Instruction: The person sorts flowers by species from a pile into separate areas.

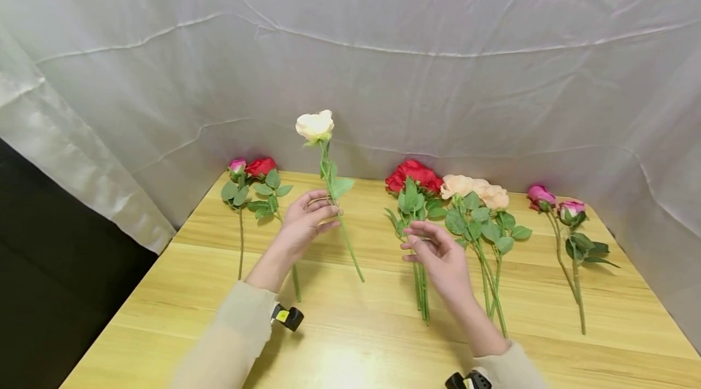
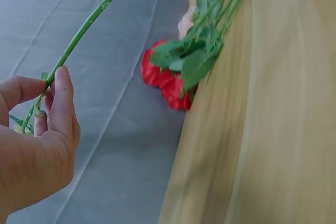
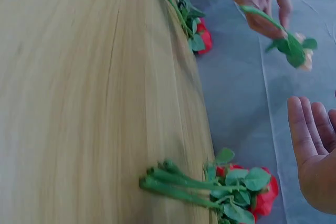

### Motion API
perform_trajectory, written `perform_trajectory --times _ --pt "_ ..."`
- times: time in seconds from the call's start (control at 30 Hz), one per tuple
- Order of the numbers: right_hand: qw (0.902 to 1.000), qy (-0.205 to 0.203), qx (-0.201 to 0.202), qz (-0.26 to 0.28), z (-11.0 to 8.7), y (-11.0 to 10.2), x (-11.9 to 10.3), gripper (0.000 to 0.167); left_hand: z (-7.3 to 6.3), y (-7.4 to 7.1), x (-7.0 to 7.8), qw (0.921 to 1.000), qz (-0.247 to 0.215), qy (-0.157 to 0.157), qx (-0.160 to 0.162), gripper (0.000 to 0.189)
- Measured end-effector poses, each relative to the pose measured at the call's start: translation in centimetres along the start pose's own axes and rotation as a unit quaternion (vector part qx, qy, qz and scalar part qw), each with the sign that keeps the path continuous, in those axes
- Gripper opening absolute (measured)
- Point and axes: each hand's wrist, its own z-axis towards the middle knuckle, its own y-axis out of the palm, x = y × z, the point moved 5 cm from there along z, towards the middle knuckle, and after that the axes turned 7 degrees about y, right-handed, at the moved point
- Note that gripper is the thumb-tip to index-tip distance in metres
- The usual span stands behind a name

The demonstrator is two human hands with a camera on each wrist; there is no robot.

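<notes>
In the head view my left hand (image 1: pixel 308 218) pinches the green stem of a white rose (image 1: pixel 315 126), held up above the table with its bloom at the top. The left wrist view shows thumb and fingers of the left hand (image 2: pixel 47 114) meeting on that stem (image 2: pixel 79 32). My right hand (image 1: pixel 438 255) hovers over the stems of the red roses (image 1: pixel 413 176) and holds nothing. Its fingers (image 3: pixel 304 124) look extended in the right wrist view. Peach roses (image 1: pixel 473 189) lie just right of the red ones.
On the left of the wooden table (image 1: pixel 350 328) lie a pink rose (image 1: pixel 237 165) and a single red rose (image 1: pixel 261 167). Two pink-purple roses (image 1: pixel 541 195) lie at the right. A grey cloth (image 1: pixel 383 72) hangs behind the table's back edge.
</notes>
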Motion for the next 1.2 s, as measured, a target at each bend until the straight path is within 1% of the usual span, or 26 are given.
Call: perform_trajectory --times 0.17,0.4,0.57,0.73,0.83,1.03,1.2 --pt "0.9998 0.005 -0.017 -0.008 0.0 1.2 0.3 0.031 0.4 1.6 -0.4 1.0000 -0.003 0.002 -0.003 0.042" --pt "0.9984 0.033 -0.041 -0.020 -0.3 2.4 0.8 0.031 1.0 3.3 -1.2 0.9999 -0.002 0.008 -0.007 0.041" --pt "0.9965 0.053 -0.052 -0.038 -0.4 2.7 1.1 0.030 1.0 4.4 -1.7 0.9996 0.013 0.012 -0.022 0.040" --pt "0.9956 0.063 -0.041 -0.056 -0.6 2.5 1.2 0.028 1.0 5.2 -2.3 0.9991 0.021 0.012 -0.036 0.040" --pt "0.9952 0.067 -0.027 -0.067 -0.6 2.3 1.1 0.027 1.1 5.8 -2.6 0.9989 0.023 0.010 -0.040 0.040" --pt "0.9938 0.066 -0.005 -0.089 -0.4 1.8 1.3 0.025 1.0 6.9 -3.1 0.9989 0.006 0.000 -0.046 0.041" --pt "0.9912 0.081 0.002 -0.105 -0.6 1.7 1.4 0.028 0.9 7.7 -3.3 0.9983 0.006 -0.002 -0.058 0.040"
